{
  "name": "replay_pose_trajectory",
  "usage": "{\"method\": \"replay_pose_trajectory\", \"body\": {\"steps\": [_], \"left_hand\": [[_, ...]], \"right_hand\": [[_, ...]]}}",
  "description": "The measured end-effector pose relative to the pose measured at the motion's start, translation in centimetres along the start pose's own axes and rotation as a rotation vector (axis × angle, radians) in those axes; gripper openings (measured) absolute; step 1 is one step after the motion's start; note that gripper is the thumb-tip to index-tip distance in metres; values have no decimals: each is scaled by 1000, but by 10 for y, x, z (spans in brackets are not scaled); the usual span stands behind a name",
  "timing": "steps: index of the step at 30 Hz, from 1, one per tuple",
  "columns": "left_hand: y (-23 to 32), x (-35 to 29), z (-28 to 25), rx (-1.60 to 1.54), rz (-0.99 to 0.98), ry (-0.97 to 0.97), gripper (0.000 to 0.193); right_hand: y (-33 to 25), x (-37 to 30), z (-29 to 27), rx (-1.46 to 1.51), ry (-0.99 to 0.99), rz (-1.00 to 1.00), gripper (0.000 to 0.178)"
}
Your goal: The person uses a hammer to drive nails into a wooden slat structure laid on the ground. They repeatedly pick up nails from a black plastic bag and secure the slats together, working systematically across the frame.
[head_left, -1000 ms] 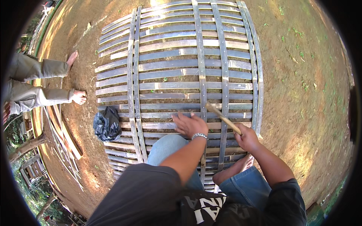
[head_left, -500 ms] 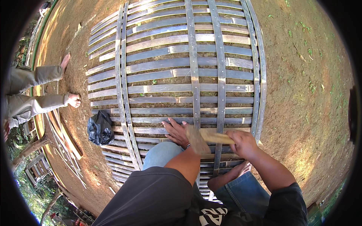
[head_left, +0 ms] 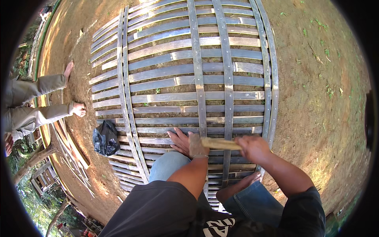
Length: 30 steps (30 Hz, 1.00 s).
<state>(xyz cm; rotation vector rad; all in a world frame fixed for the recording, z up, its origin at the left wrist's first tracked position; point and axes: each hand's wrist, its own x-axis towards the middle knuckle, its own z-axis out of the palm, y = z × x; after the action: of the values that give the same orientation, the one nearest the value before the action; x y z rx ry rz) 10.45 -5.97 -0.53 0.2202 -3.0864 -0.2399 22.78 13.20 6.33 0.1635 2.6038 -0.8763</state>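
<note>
My right hand (head_left: 254, 149) is closed round the pale wooden handle of a hammer (head_left: 222, 143). Its blunt, grey-brown head hangs over my left hand and hides part of it. My left hand (head_left: 179, 141) lies on the slats with its fingers stretched out and apart; its thumb side is covered by the hammer head, so anything there cannot be seen. Beneath both hands is a large panel of dark bamboo slats (head_left: 164, 97), crossed by long strips (head_left: 200, 94) with rows of small nail heads. My knee and bare foot rest on the panel.
A black plastic bag (head_left: 106, 138) sits at the panel's left edge. Farther left stands another person, seen by trousered legs (head_left: 43, 114) and bare feet. Loose bamboo strips (head_left: 71, 146) lie on the dirt ground (head_left: 312, 102) at the left. A small wooden slatted structure (head_left: 44, 178) stands beyond.
The hammer head has shifted left and now lies over my left hand, and my right hand has moved slightly with it. My left hand stays on about the same slats.
</note>
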Motion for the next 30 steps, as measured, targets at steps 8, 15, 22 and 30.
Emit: {"method": "replay_pose_trajectory", "body": {"steps": [8, 15, 22, 30], "left_hand": [[-9, -7, 6, -142, 55, 130, 55], [-16, 5, 3, -112, 17, -49, 55], [-5, 24, -32, -177, 92, -68, 34], [-43, 165, -51, -293, 903, -597, 11]], "right_hand": [[-15, -10, -2, 158, 143, -169, 44], [-4, -55, 12, 359, 177, 238, 35], [-15, -70, -1, 473, 245, 502, 30], [-52, -47, 11, 596, 295, 525, 29]]}}
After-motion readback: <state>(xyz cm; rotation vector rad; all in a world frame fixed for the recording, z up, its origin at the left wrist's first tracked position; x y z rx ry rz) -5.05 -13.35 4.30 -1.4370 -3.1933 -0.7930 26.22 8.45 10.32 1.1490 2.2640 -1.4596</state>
